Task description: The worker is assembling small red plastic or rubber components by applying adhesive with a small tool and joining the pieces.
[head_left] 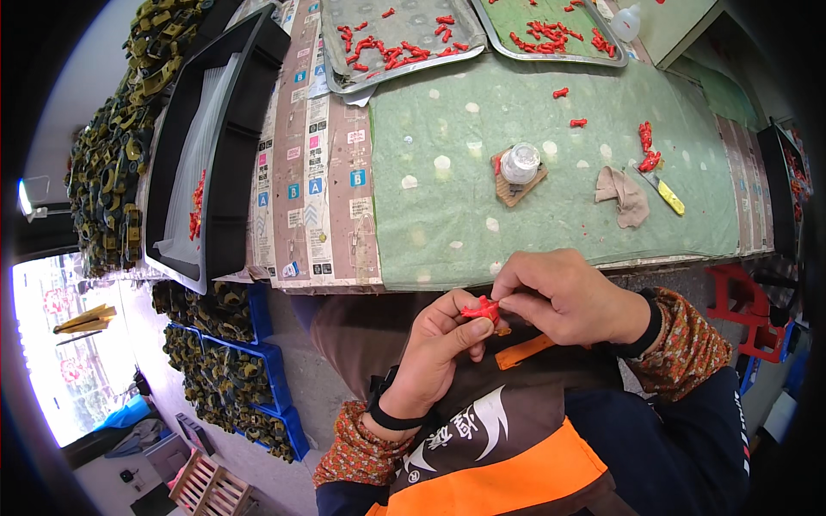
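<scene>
Just off the table's near edge, my left hand (439,337) pinches a small red plastic piece (479,310) with several stubby arms between thumb and fingers. My right hand (572,297) meets it from the right, thumb and forefinger closed at the piece's edge; whatever lies between those fingertips is too small to tell. Beyond the hands, a small clear jar (520,162) stands on a brown pad (522,191). A crumpled beige cloth (625,198) lies to its right, beside a yellow-handled craft knife (668,196). Loose red pieces (646,138) lie past the knife.
Two metal trays (413,78) (564,63) with red pieces sit at the table's far side, near a white squeeze bottle (626,23). On the left are a black bin (238,163), heaped dark green-and-yellow parts (103,198) and blue crates (278,378). A red stool (742,308) stands right.
</scene>
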Tool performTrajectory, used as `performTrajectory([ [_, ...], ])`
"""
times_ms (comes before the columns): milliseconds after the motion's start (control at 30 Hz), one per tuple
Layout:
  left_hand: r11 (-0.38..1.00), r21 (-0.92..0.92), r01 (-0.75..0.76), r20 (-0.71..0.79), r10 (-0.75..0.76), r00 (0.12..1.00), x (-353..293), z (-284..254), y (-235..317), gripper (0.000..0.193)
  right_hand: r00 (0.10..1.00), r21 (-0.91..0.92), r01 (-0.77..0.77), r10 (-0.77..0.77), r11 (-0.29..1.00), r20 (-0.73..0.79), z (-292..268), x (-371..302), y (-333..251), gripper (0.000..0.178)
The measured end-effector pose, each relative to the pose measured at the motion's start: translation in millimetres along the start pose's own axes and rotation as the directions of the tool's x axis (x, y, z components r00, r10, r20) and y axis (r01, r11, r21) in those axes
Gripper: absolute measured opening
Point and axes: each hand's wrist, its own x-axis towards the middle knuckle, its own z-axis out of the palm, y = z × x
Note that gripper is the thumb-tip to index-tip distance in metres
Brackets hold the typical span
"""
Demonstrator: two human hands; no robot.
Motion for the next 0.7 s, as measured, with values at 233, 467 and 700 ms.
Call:
performTrajectory([
  [233,0.996,-0.064,0.057,0.005,-0.057,0.998,-1,-1,-2,0.018,0.991,0.133,-0.125,0.117,0.983,0.071,-10,2,-1,0.011],
  [467,0.979,-0.171,0.114,0.040,-0.108,0.993,-1,-2,-3,0.024,0.964,0.333,-0.263,0.229,0.905,0.138,-9,2,0,0.013],
  [700,0.964,-0.226,0.143,0.086,-0.126,0.988,0,-5,-6,0.034,0.950,0.355,-0.311,0.279,0.882,0.141,-11,3,0,0.012],
])
